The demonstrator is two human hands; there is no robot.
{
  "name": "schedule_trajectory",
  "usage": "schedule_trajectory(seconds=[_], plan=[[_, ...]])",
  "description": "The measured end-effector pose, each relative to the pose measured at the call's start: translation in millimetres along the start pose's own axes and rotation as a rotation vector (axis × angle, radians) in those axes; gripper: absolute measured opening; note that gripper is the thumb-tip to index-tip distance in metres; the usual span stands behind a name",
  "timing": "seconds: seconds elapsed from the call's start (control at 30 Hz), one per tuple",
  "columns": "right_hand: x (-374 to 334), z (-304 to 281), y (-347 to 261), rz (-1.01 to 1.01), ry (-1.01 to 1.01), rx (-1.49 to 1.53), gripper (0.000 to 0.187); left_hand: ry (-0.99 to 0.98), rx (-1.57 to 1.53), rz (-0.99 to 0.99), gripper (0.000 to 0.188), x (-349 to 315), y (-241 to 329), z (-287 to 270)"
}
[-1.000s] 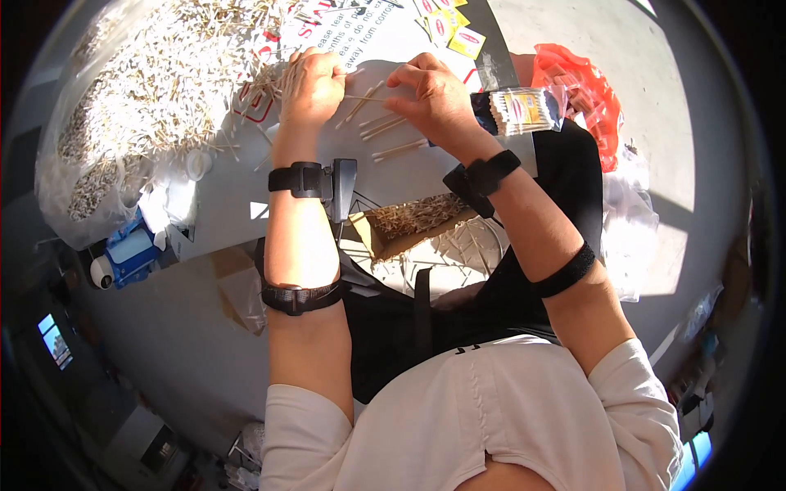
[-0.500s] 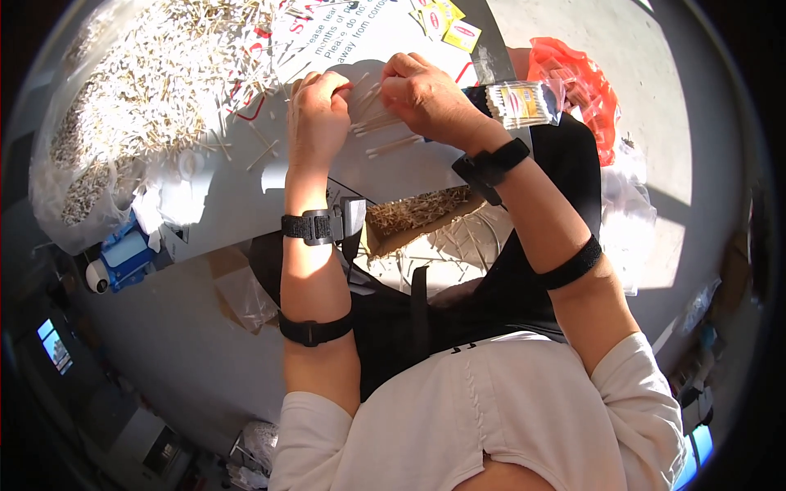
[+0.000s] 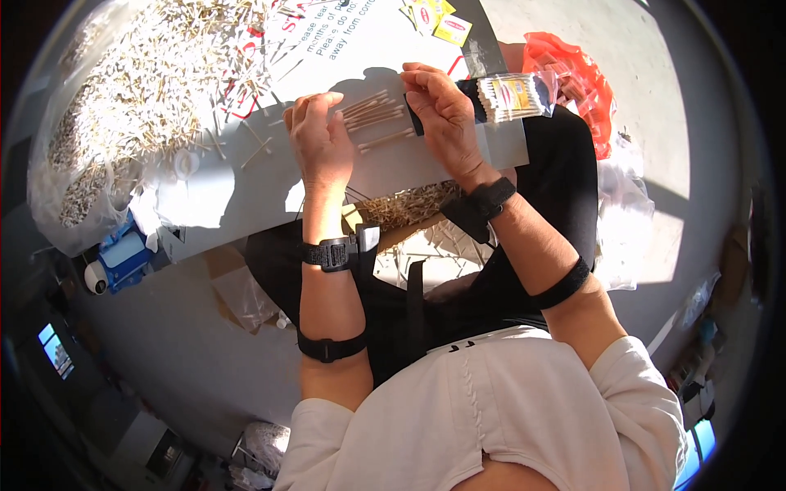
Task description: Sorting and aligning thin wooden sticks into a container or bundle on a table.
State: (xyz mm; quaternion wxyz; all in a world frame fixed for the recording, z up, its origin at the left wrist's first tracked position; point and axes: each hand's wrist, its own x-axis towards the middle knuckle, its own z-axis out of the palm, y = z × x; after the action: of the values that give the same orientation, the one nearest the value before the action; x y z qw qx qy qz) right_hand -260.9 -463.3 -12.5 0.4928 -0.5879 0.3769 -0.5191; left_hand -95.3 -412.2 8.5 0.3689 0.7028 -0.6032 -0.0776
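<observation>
A loose row of cotton swabs [image 3: 372, 113] lies side by side on the grey table between my hands, with another swab or two a little nearer to me. My left hand [image 3: 322, 143] is at the left ends of the row, its thumb apart from the curved fingers and nothing seen in it. At the right ends, my right hand [image 3: 444, 119] has loosely bent fingers with a gap to the thumb; it too appears bare. Just past it lies a clear packet of cotton swabs [image 3: 514, 96] with a yellow card inside.
A large heap of cotton swabs [image 3: 155, 82] spills from a clear bag at the left. Yellow cards [image 3: 450, 29] lie at the far edge. A red plastic bag [image 3: 565, 74] is beyond the right edge. Below the near edge, a box [image 3: 409, 211] holds more swabs.
Both hands have drawn slightly apart and their fingers have loosened. The swabs between them now lie closer together in a row. My left hand has come a little nearer to me.
</observation>
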Motion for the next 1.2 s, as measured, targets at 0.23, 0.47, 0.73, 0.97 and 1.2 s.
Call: schedule_trajectory(seconds=[0.23, 0.47, 0.73, 0.97, 1.2], plan=[[8, 7, -3, -0.015, -0.043, 0.076, 0.021, 0.291, -0.806, -0.357, 0.045, -9, 1, 5], [3, 18, 3, 0.067, -0.059, 0.195, 0.029, 0.096, -0.242, -0.062, 0.059, -2, 1, 32], [5, 11, 3, 0.094, -0.068, 0.162, 0.030, 0.251, -0.644, -0.232, 0.055, -4, 1, 31], [2, 19, 8, 0.059, -0.054, 0.170, 0.034, 0.267, -0.965, -0.386, 0.052, 2, 20, 38], [-7, 19, 0, 0.117, 0.037, 0.155, 0.034, 0.241, -0.981, -0.420, 0.046, -1, 23, 38]])
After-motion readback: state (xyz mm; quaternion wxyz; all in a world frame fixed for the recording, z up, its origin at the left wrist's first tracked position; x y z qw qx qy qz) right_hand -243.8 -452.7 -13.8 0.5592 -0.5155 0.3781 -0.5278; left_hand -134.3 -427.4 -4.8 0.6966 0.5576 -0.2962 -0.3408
